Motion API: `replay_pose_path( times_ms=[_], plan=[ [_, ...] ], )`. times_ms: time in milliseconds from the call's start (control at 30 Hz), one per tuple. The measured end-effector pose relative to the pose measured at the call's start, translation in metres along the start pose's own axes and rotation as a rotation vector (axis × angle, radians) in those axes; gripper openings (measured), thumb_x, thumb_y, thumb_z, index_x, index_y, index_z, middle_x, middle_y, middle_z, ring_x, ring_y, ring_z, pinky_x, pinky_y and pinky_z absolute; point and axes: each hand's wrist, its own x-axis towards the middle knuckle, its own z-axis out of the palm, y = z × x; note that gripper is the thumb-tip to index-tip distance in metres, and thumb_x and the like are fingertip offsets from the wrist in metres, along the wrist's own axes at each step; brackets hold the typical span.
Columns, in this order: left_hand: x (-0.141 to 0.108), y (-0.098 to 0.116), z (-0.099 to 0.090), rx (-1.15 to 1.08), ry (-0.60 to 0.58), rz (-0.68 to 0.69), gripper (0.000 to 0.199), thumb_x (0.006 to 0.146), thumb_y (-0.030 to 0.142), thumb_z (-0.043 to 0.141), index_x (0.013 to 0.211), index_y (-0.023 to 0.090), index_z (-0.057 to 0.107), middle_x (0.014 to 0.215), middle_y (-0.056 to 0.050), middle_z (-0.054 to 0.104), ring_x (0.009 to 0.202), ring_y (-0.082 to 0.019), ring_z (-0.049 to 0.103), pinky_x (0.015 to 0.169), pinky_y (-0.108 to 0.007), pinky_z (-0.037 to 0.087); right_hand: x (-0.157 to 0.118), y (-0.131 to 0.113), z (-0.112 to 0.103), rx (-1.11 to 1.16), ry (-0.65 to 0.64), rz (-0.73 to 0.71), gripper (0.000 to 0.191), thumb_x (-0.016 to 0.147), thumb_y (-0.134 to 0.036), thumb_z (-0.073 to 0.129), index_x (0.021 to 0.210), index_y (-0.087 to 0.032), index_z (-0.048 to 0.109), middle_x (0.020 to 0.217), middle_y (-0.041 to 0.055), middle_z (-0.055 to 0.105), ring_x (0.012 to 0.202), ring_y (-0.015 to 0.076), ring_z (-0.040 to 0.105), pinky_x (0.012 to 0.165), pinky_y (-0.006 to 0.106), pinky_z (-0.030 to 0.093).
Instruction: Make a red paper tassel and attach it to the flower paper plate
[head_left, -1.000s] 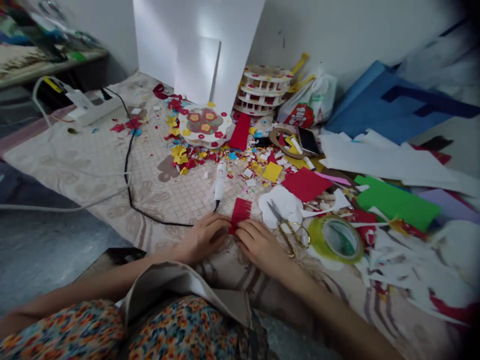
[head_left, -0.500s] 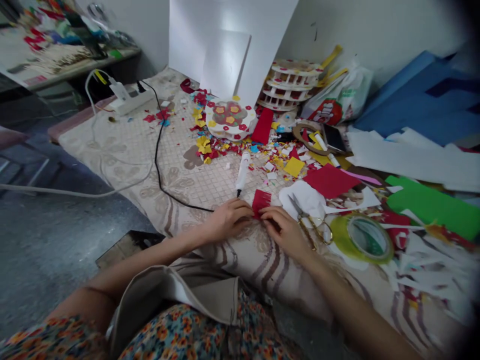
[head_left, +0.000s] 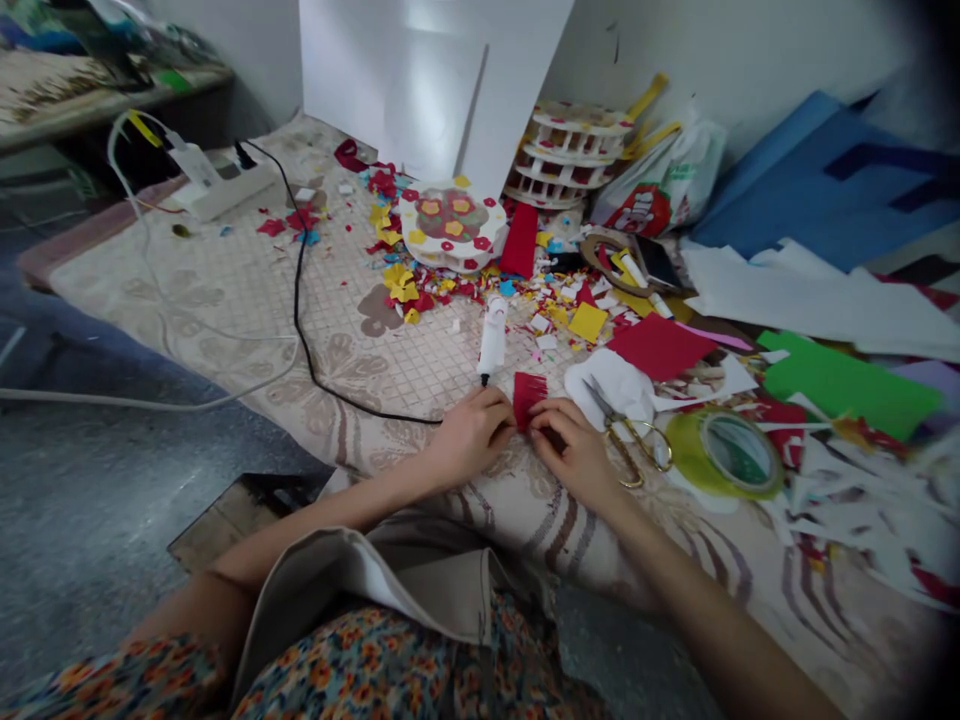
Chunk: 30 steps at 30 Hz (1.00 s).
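Now the right hand [head_left: 574, 450] is more arched than it was a second ago: its fingers lay flatter across the fringed red paper [head_left: 526, 398] then, and here they curl, leaving a gap between thumb and forefinger. Somewhat less of the paper seems to show, and the whole view has shifted, though the white glue gun [head_left: 492, 335] lies just beyond the left hand [head_left: 476, 435] as before. Together this suggests fine fingertip work, perhaps a fold or a roll begun at the near end, with the cut teeth left free.

The paper sits between the two hands, near the front of the desk [head_left: 360, 365]. Each grip appears closed on its near end, the left at the left corner, the right at the other side; the teeth stick out toward the right, untouched at their far end.

Hard to make out is the contact itself: the fingers cover the paper's near edge, so whether it is rolled, folded or flat there cannot be told. The black cord [head_left: 298, 300] disappears behind the left hand, and the white scraps at far right are blurred and run into shadow
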Motion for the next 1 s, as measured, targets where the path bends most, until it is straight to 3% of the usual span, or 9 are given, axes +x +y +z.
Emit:
replay_pose_path(
  times_ms=[1000],
  plan=[
    [0.0080,0.0085,0.0020,0.068,0.000,-0.113,0.011,0.082,0.011,0.051,0.076,0.015,0.059,0.085,-0.006,0.057,0.084,-0.019,0.053,0.080,-0.033,0.046,0.0042,0.0022,0.0083,-0.071,0.030,0.010,0.015,0.081,-0.009,0.052,0.080,-0.024,0.050,0.092,0.0062,0.054,0.095,0.0245,0.053,0.084,0.042,0.046]
  ],
)
